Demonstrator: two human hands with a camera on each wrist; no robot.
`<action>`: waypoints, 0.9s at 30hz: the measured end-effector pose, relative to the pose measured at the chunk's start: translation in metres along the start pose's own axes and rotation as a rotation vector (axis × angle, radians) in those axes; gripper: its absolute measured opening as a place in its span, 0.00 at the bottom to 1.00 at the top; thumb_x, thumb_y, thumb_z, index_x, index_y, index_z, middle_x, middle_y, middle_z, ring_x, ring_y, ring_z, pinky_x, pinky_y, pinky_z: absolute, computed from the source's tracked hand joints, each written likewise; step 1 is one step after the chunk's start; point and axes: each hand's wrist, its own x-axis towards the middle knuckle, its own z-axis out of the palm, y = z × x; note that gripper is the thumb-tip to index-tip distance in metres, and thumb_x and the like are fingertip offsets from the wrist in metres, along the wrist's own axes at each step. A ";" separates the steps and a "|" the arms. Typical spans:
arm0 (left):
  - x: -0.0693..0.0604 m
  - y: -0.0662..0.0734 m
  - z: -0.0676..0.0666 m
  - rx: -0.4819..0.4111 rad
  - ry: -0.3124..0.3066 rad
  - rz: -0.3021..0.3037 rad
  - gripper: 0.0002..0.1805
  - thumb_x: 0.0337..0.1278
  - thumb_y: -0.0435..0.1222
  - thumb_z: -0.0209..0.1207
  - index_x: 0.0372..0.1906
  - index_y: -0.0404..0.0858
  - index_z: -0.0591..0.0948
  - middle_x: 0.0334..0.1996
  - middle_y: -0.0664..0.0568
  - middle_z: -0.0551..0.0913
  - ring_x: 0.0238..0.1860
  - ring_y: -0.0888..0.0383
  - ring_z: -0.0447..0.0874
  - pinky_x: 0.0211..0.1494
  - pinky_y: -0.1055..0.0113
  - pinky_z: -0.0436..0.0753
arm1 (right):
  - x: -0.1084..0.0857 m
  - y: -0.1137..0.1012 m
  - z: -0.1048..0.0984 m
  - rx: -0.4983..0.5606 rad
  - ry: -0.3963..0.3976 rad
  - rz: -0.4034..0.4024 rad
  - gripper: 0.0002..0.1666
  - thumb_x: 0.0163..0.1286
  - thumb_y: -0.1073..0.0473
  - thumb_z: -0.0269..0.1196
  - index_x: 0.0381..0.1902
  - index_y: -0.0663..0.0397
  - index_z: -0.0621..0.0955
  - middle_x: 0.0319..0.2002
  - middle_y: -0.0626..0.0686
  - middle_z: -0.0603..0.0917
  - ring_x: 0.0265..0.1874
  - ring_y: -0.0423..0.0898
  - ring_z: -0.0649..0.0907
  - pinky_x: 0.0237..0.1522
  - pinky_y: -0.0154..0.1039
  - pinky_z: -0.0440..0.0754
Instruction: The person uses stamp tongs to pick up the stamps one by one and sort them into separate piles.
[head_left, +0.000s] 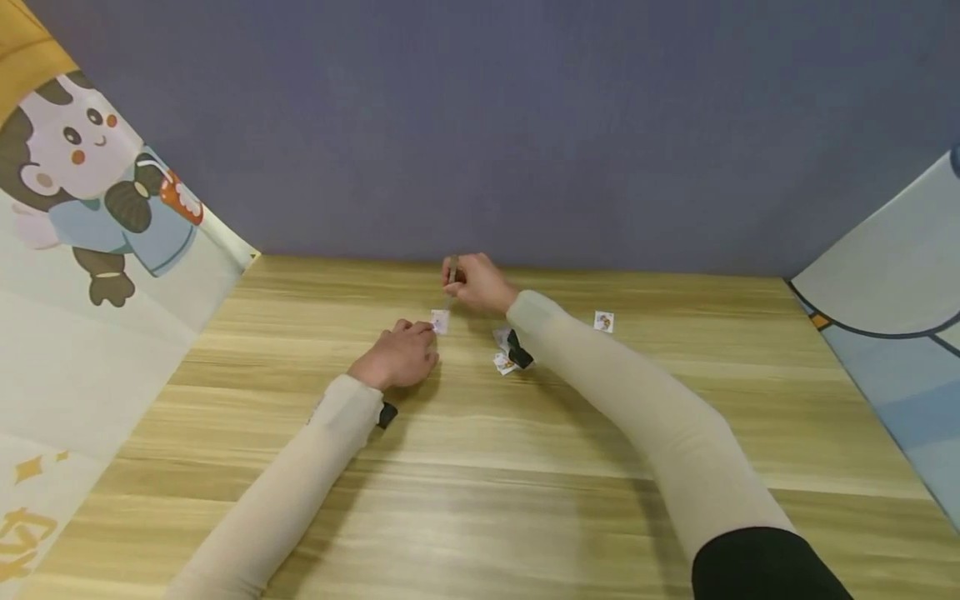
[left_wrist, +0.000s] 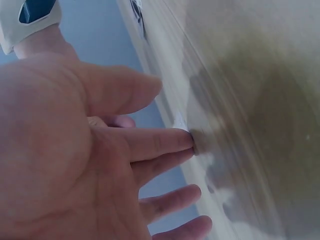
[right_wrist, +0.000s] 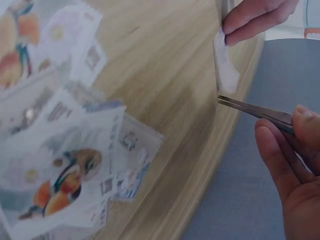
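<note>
My right hand [head_left: 480, 283] grips metal tweezers [right_wrist: 260, 112] between thumb and fingers. In the right wrist view their two tips lie close to the edge of a small pale stamp [right_wrist: 227, 70]; whether they touch it I cannot tell. This stamp lies on the table just beyond my left hand [head_left: 397, 354]. The left fingertips rest on its near edge, with the fingers fairly straight and the thumb apart. Below my right wrist is a loose pile of stamps [right_wrist: 65, 175], the top one showing a bird and orange fruit.
A single stamp [head_left: 603, 322] lies apart on the right side of the wooden table [head_left: 465, 508]. A blue-grey panel [head_left: 480, 125] rises along the far edge. Printed walls with cartoon figures stand at left and right.
</note>
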 end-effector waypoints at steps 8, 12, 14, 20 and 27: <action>0.007 0.000 -0.002 -0.014 0.036 -0.008 0.28 0.72 0.43 0.43 0.67 0.30 0.65 0.69 0.42 0.60 0.67 0.41 0.53 0.63 0.45 0.60 | -0.014 0.008 -0.022 0.041 0.020 0.063 0.02 0.64 0.62 0.65 0.33 0.52 0.80 0.26 0.50 0.82 0.23 0.45 0.79 0.29 0.35 0.75; 0.011 0.008 -0.003 -0.031 0.086 0.036 0.27 0.71 0.43 0.43 0.68 0.32 0.64 0.69 0.42 0.59 0.68 0.42 0.53 0.64 0.44 0.59 | -0.028 0.013 -0.043 0.081 0.025 0.079 0.04 0.64 0.58 0.65 0.32 0.50 0.79 0.27 0.51 0.83 0.27 0.50 0.83 0.30 0.38 0.78; 0.013 0.017 -0.004 -0.041 0.111 0.077 0.27 0.70 0.42 0.45 0.68 0.33 0.64 0.69 0.43 0.60 0.68 0.43 0.53 0.64 0.43 0.59 | -0.035 0.016 -0.054 0.092 0.026 0.088 0.05 0.64 0.58 0.64 0.31 0.50 0.79 0.28 0.53 0.84 0.28 0.53 0.83 0.30 0.40 0.79; 0.019 0.053 -0.003 -0.012 0.142 0.166 0.26 0.69 0.42 0.48 0.68 0.37 0.67 0.65 0.46 0.66 0.63 0.47 0.59 0.61 0.46 0.63 | -0.061 0.036 -0.077 0.124 0.002 0.116 0.03 0.64 0.62 0.64 0.31 0.53 0.80 0.26 0.53 0.84 0.29 0.55 0.84 0.30 0.41 0.80; 0.034 0.087 0.006 0.046 0.145 0.232 0.25 0.68 0.43 0.49 0.67 0.42 0.69 0.59 0.49 0.68 0.54 0.51 0.63 0.52 0.53 0.68 | -0.077 0.054 -0.089 0.075 -0.008 0.116 0.03 0.63 0.62 0.65 0.31 0.54 0.80 0.26 0.49 0.83 0.27 0.49 0.83 0.30 0.41 0.79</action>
